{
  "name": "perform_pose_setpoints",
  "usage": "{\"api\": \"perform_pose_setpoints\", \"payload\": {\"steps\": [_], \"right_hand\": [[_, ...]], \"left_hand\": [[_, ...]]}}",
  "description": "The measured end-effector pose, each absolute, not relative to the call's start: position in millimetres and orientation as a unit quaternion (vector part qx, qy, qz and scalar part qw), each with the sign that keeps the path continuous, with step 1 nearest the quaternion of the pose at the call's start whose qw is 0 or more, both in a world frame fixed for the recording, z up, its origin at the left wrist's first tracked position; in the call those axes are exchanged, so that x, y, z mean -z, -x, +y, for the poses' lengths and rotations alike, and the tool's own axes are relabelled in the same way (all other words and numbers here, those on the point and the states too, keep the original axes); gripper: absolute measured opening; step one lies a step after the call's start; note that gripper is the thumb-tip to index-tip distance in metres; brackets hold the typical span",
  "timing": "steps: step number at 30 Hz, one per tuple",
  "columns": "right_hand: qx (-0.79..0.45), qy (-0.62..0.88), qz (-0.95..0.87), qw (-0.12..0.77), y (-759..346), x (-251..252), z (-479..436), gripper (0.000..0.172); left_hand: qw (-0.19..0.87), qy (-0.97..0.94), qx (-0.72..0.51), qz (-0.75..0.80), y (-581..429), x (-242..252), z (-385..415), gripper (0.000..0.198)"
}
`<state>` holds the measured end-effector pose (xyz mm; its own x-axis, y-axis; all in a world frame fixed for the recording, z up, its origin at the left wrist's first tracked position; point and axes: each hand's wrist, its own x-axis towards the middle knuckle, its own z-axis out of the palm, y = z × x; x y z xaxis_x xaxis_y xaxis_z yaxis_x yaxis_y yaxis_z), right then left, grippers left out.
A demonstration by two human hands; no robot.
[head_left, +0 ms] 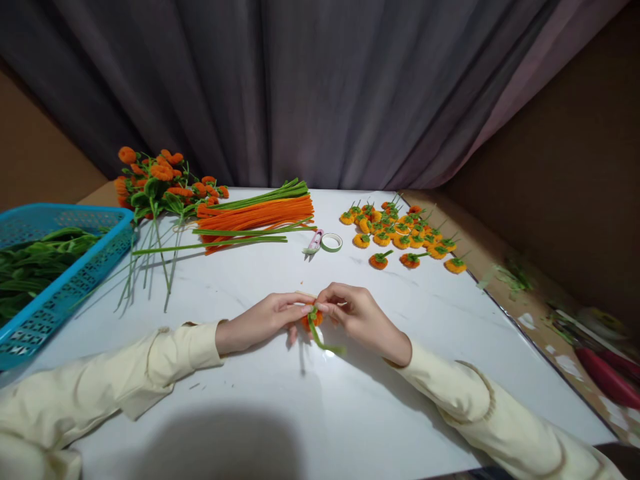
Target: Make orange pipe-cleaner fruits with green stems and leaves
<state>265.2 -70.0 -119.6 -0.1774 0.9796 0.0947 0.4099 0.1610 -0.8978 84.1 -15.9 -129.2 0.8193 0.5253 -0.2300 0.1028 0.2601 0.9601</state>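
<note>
Between my two hands, over the middle of the white table, is a small orange pipe-cleaner flower (306, 323) with a green pipe cleaner (317, 337) trailing from it toward the lower right. My left hand (267, 320) grips the flower from the left, thumb on top near its centre. From the right, my right hand (357, 319) pinches at the green pipe cleaner where it meets the flower. The fingers hide part of the orange petals. Beyond the hands lie pink-handled thread snips (315, 243) and a roll of green tape (331, 242).
Orange and green pipe cleaners (255, 217) lie at the back, beside stemmed orange flowers (163, 172). A blue basket (113, 235) of green leaves (40, 263) stands left. Several yellow-orange flower heads (400, 241) sit at the right. Scraps (515, 277) lie past the table's right edge.
</note>
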Motion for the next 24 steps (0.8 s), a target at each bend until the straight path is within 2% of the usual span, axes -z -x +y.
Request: {"api": "perform_pose_setpoints", "payload": {"steps": [8, 11, 14, 16, 24], "right_hand": [[-0.321, 0.534, -0.710, 0.329, -278, 116, -67, 0.011], [-0.411, 0.540, -0.684, 0.269, -284, 117, -64, 0.007], [-0.541, 0.516, -0.626, 0.219, -287, 115, -62, 0.019], [-0.579, 0.497, -0.609, 0.216, -287, 111, -62, 0.029], [-0.590, 0.505, -0.582, 0.240, -282, 106, -64, 0.040]], "left_hand": [[0.796, -0.498, -0.157, 0.307, -81, 129, -8, 0.024], [0.815, -0.450, -0.179, 0.317, -82, 128, -6, 0.019], [0.827, -0.423, -0.188, 0.317, -82, 126, -5, 0.016], [0.833, -0.420, -0.190, 0.307, -82, 125, -6, 0.015], [0.830, -0.466, -0.145, 0.271, -79, 126, -4, 0.028]]}}
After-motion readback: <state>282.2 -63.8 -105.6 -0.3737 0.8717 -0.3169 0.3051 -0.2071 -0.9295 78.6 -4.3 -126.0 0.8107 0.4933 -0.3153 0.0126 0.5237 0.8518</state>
